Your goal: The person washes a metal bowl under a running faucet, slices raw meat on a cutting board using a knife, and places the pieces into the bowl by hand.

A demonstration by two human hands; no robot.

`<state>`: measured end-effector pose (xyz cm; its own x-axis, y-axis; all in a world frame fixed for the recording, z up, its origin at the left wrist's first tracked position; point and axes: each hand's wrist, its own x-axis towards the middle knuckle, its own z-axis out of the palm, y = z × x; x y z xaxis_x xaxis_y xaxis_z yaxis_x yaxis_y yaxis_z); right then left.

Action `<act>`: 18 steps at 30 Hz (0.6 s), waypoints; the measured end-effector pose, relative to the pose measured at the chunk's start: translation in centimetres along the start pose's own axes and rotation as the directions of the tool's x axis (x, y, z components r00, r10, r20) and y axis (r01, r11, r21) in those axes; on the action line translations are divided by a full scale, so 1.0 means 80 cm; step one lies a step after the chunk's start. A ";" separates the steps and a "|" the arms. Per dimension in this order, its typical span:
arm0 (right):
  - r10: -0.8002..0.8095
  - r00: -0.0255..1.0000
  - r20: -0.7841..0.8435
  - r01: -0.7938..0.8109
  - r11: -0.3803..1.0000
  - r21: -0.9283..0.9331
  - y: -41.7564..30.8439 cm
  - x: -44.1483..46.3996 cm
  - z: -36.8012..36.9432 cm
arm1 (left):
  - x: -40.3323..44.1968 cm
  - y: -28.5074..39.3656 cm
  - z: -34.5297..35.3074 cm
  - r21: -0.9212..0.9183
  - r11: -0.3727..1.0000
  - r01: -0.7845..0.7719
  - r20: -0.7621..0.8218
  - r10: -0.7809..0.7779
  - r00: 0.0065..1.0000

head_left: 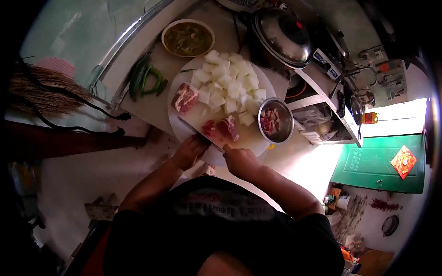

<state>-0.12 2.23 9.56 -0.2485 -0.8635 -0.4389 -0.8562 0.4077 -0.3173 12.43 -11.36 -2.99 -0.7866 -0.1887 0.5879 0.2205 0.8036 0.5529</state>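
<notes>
My right hand is wrapped round the handle of a kitchen knife, whose blade slants up and left over the near edge of a round white cutting board. My left hand is beside the blade with its fingers curled; what is in them, if anything, is hidden. Just beyond the blade lie a cut piece of red meat and a smaller scrap. A larger chunk of meat sits at the board's left. White vegetable chunks are heaped at the back. A steel bowl at the right holds cut meat.
Behind the board stands a bowl of greenish soup. Green peppers and a dark green vegetable lie to the left. A lidded wok is at the back right. A green door stands farther right.
</notes>
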 end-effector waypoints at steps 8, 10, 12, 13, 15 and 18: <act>-0.022 0.973 -0.228 0.006 0.997 -0.070 0.012 0.012 0.016 | -0.005 -0.004 -0.001 -0.036 0.999 0.011 0.031 -0.010 0.999; -0.010 0.979 -0.202 -0.003 0.998 -0.064 0.017 0.003 0.007 | 0.006 0.001 -0.002 -0.025 0.999 0.023 0.050 -0.022 0.998; 0.022 0.984 -0.176 -0.032 0.998 -0.055 0.020 -0.005 0.003 | 0.020 0.004 0.003 -0.030 0.999 0.029 0.074 -0.027 0.997; 0.015 0.982 -0.186 -0.027 0.998 -0.065 0.022 -0.006 0.001 | 0.028 0.003 0.008 -0.013 1.000 -0.001 0.043 0.002 0.999; 0.004 0.981 -0.195 -0.019 0.997 -0.073 0.023 -0.010 -0.004 | 0.032 0.004 0.008 0.008 1.000 -0.028 0.013 0.028 1.000; 0.005 0.974 -0.226 -0.005 1.000 -0.001 0.017 -0.018 -0.015 | 0.026 0.006 0.003 -0.039 0.998 0.059 0.072 -0.056 0.996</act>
<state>-1.46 3.71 10.78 -0.3488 -0.9062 -0.2391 -0.8553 0.4121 -0.3142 10.79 -11.24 -1.64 -0.8374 -0.1918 0.5118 0.1963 0.7684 0.6091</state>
